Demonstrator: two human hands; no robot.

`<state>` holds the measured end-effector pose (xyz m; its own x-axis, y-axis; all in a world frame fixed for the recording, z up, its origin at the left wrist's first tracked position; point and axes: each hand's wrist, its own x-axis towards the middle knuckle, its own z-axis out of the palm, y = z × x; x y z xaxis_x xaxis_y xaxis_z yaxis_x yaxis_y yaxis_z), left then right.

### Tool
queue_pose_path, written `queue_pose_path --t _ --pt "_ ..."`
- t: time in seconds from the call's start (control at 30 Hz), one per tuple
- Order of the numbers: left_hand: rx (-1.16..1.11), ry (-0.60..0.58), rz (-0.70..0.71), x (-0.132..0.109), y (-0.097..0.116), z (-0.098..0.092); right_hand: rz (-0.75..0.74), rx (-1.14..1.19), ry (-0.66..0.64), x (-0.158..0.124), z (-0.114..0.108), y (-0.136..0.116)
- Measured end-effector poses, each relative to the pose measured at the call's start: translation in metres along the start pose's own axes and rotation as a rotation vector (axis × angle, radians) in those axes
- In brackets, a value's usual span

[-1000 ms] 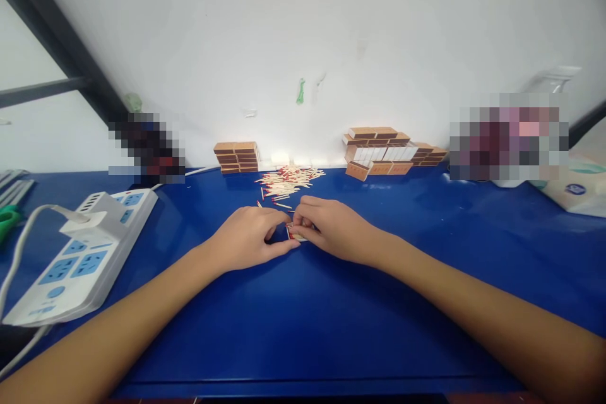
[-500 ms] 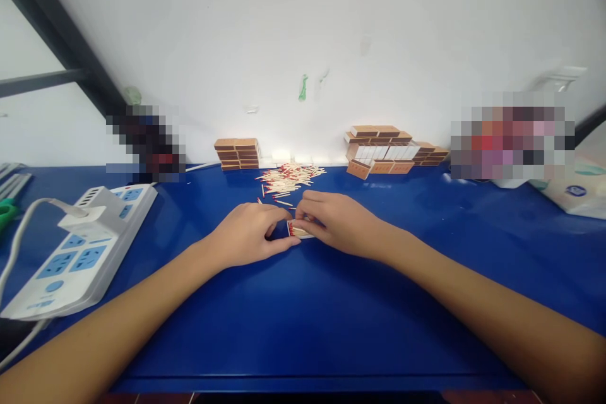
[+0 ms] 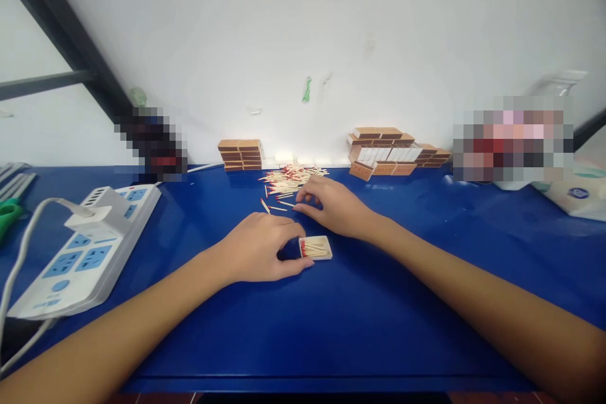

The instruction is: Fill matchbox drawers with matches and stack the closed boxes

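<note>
A small open matchbox tray (image 3: 316,247) with several red-tipped matches in it lies on the blue table (image 3: 303,328). My left hand (image 3: 258,251) is curled beside it, thumb and fingers gripping its left end. My right hand (image 3: 331,203) rests farther back, fingers bent down onto loose matches at the near edge of the match pile (image 3: 290,180). I cannot make out whether it has one pinched.
A stack of brown matchboxes (image 3: 240,154) stands by the wall behind the pile, and a bigger heap of boxes and white trays (image 3: 392,151) lies at the back right. A white power strip (image 3: 89,246) with a cable lies at the left. Green-handled scissors (image 3: 7,211) sit at the far left edge.
My right hand has left the tray and moved back to the loose matches. The tray, earlier covered by both hands, now shows its matches and sits slightly nearer to me.
</note>
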<state>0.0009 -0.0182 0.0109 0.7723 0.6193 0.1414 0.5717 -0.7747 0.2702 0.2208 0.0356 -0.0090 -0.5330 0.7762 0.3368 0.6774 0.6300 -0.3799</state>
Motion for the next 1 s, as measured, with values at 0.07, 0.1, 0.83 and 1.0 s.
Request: queue_pose_path --t 0.07,0.1,0.83,1.0 --pt "0.007 -0.005 -0.006 0.0 -0.001 0.001 0.026 -0.015 -0.07 0.001 -0.001 -0.002" --pt "0.015 -0.003 -0.016 0.0 -0.002 0.001 0.05 -0.017 -0.108 0.0 -0.002 -0.002" --pt "0.029 0.003 -0.085 0.003 -0.01 0.0 -0.041 0.055 -0.037 0.025 0.021 0.005" --pt "0.039 0.014 -0.084 0.003 -0.01 0.0 -0.016 0.028 -0.049 0.025 0.02 0.001"
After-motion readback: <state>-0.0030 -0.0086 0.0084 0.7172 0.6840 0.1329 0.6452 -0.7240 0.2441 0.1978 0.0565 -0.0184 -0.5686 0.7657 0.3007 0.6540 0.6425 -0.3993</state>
